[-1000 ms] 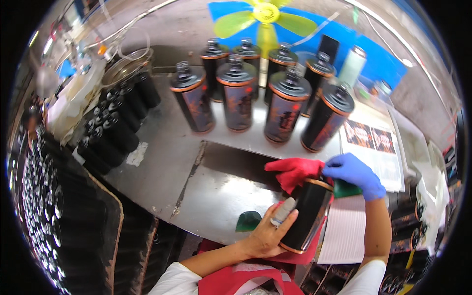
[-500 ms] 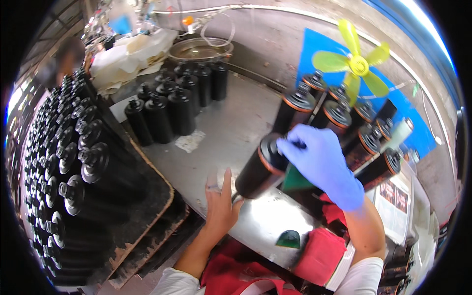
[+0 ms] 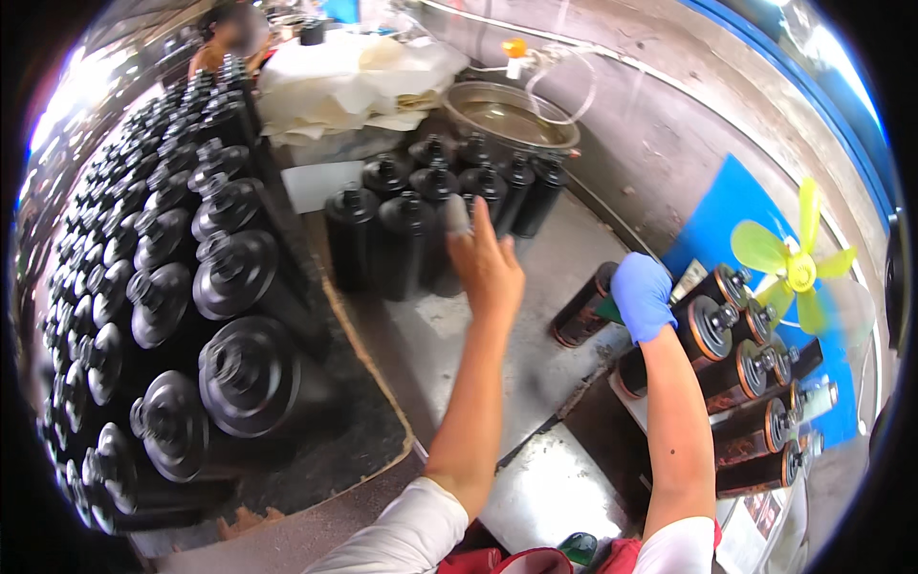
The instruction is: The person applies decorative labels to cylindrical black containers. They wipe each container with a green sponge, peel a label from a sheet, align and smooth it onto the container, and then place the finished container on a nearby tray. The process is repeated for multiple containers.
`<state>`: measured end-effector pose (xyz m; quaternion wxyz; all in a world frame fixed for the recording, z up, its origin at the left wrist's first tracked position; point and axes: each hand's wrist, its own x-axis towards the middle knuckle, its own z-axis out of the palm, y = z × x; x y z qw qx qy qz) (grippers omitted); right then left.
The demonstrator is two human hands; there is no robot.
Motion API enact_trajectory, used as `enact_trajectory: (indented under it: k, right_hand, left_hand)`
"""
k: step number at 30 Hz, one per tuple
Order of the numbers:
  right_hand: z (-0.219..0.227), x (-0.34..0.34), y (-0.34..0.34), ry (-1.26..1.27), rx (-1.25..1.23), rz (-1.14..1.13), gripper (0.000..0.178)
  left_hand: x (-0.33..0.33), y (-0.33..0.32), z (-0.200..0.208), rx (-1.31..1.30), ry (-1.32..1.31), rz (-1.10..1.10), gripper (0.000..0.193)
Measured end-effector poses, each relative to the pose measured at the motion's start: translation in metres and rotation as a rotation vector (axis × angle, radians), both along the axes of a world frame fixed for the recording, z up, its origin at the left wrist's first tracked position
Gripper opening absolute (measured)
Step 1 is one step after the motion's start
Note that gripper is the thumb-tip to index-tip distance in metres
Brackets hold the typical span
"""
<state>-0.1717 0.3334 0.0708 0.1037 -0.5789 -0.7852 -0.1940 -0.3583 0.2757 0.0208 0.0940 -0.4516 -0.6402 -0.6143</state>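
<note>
My left hand (image 3: 490,268) reaches over the metal table to a cluster of plain black bottles (image 3: 404,244) with narrow necks. Its fingers are stretched out, one with a grey covering on its tip, and they overlap the nearest bottles; contact is hard to judge. My right hand (image 3: 643,292), in a blue-purple glove, is closed beside a black bottle (image 3: 581,308) with an orange-brown print, which stands slightly tilted in the view. Against the glove shows a flat green piece (image 3: 608,308), apparently held in it. The right fingers are mostly hidden.
Rows of black bottles (image 3: 225,273) fill a board (image 3: 373,450) on the left. Printed bottles (image 3: 746,378) stand at right by a yellow-green fan (image 3: 799,270). A metal basin (image 3: 512,120) and cream sheets (image 3: 354,77) lie behind; a person (image 3: 229,43) is far left.
The view has turned left. My left hand has moved forward to the black bottles. My right hand has gone from holding a printed bottle off the table to resting beside one standing on it.
</note>
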Motion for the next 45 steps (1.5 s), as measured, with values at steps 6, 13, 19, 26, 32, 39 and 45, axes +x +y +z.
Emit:
enact_trajectory:
  k: [6, 13, 19, 26, 32, 39, 45]
  right_hand:
    - [0.029, -0.006, -0.027, 0.018, -0.154, 0.131, 0.012]
    - [0.023, 0.009, -0.143, 0.554, -0.064, 0.510, 0.015]
    - [0.043, 0.122, -0.285, 0.555, -0.605, 0.175, 0.016]
    - [0.000, 0.451, -0.412, 0.843, 0.101, -0.709, 0.029]
    - [-0.036, 0.667, -0.446, 0.735, 0.179, -1.217, 0.070]
    - [-0.066, 0.736, -0.406, 0.850, -0.033, -0.974, 0.052]
    - [-0.081, 0.790, -0.427, 0.877, 0.052, -1.071, 0.040]
  left_hand:
    - [-0.040, 0.040, 0.004, -0.149, 0.293, 0.147, 0.027]
    - [-0.004, 0.009, -0.035, 0.048, 0.296, -0.062, 0.022]
    - [0.030, -0.101, -0.011, 0.085, 0.167, -0.202, 0.010]
    - [0.133, -0.223, 0.042, -0.084, -0.449, -1.185, 0.036]
    - [0.263, -0.247, 0.077, -0.356, -0.738, -1.860, 0.041]
    - [0.374, -0.231, 0.041, -0.796, -0.180, -1.731, 0.019]
    - [0.349, -0.282, -0.004, -0.549, -0.046, -1.555, 0.069]
